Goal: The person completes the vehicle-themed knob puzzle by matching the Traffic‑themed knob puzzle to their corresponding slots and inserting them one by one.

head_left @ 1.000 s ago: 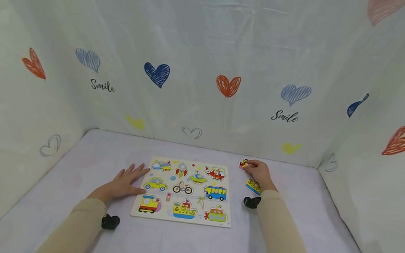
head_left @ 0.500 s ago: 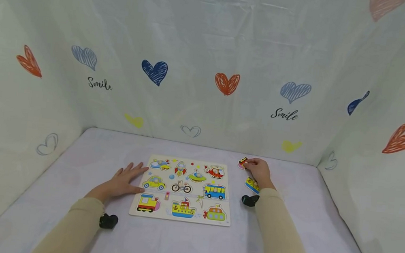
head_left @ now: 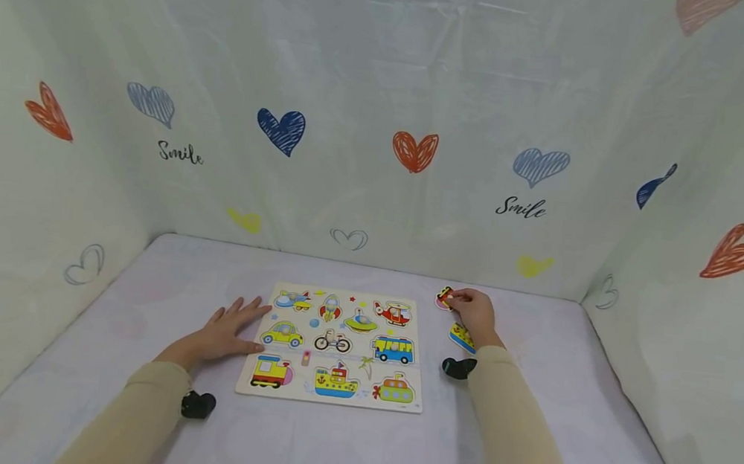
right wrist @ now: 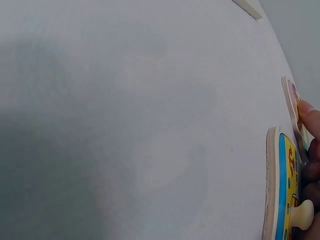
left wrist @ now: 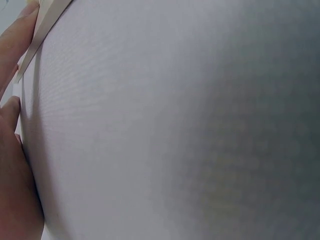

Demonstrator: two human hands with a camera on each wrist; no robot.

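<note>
Left hand [head_left: 222,333]: fingers spread, touching board [head_left: 362,343] at nine-o'clock edge. Right hand [head_left: 477,317]: fingers pinching red-and-pink piece [head_left: 442,298], off board toward two o'clock. Boat piece [head_left: 461,338] near, at five o'clock from pinch. Likely hazard: low hand sweep snagging boat knob [right wrist: 303,215], dragging boat askew.

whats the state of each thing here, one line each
Cream rectangular wooden vehicle-puzzle board: lying flat
Red, yellow and pink wooden piece: off the board, pinched; whether lifted, unclear
Knobbed blue-yellow wooden boat piece: off the board, lying face up
Left grip: fingers spread, touching the board's left edge
Right grip: pinching the pink wooden piece
</note>
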